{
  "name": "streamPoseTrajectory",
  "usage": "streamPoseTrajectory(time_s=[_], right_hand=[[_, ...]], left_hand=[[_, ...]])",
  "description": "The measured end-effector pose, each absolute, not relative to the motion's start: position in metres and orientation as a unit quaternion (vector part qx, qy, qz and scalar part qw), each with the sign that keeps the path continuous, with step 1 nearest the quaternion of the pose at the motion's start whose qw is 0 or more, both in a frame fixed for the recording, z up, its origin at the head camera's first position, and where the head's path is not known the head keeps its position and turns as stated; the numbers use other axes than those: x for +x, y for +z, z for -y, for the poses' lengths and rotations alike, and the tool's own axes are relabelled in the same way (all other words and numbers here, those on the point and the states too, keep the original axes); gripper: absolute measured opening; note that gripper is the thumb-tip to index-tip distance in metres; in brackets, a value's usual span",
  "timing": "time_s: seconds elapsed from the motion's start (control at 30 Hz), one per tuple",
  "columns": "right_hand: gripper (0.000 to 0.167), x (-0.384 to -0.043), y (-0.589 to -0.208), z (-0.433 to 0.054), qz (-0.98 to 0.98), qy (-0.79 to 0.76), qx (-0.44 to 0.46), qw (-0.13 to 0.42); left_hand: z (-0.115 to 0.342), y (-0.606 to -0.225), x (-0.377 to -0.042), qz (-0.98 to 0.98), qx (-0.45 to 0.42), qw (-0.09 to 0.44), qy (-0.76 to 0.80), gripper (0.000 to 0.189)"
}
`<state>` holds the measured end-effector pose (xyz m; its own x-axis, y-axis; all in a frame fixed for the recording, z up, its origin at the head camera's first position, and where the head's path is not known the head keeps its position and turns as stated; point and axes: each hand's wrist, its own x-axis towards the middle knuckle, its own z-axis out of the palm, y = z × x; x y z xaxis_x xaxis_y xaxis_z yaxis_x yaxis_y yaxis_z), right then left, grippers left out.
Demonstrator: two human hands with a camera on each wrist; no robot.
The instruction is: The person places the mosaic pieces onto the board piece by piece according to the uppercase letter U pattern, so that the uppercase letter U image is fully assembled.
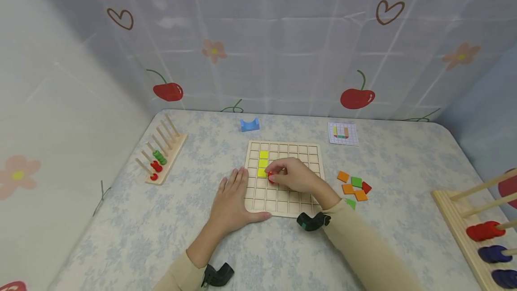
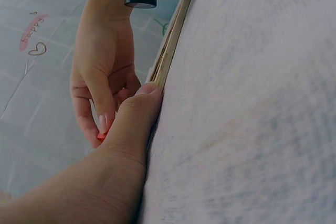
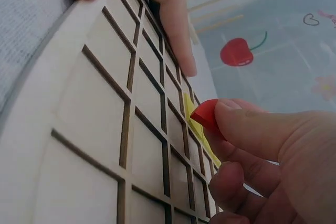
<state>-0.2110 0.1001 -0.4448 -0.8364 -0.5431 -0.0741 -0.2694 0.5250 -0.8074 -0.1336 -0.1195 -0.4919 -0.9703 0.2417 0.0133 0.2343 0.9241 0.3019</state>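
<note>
A wooden grid board (image 1: 286,205) lies on the table, with several yellow square tiles (image 1: 263,154) set in one column of its cells. My right hand (image 1: 294,175) is over the board beside the lowest yellow tile. Between its thumb and index finger it pinches a red tile (image 3: 206,115) with a curved edge, held just above the cells in the right wrist view. My left hand (image 1: 231,202) lies with straight fingers along the board's left edge, its thumb (image 2: 140,106) against the near edge.
Loose orange, green and red tiles (image 1: 348,189) lie right of the board. A pattern card (image 1: 343,134) and a blue curved block (image 1: 250,125) are behind it. A peg stand with rings (image 1: 166,160) stands left; a larger wooden frame with beads (image 1: 452,219) stands at the right.
</note>
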Motion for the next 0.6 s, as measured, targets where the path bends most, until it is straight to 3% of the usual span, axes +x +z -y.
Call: streamPoseTrajectory(time_s=[0.6], right_hand=[[0.017,-0.208,-0.450,-0.078,-0.860,-0.411,-0.258,0.155]], left_hand=[[0.120,-0.491,-0.133,-0.980,0.128,0.017,0.149,0.137]])
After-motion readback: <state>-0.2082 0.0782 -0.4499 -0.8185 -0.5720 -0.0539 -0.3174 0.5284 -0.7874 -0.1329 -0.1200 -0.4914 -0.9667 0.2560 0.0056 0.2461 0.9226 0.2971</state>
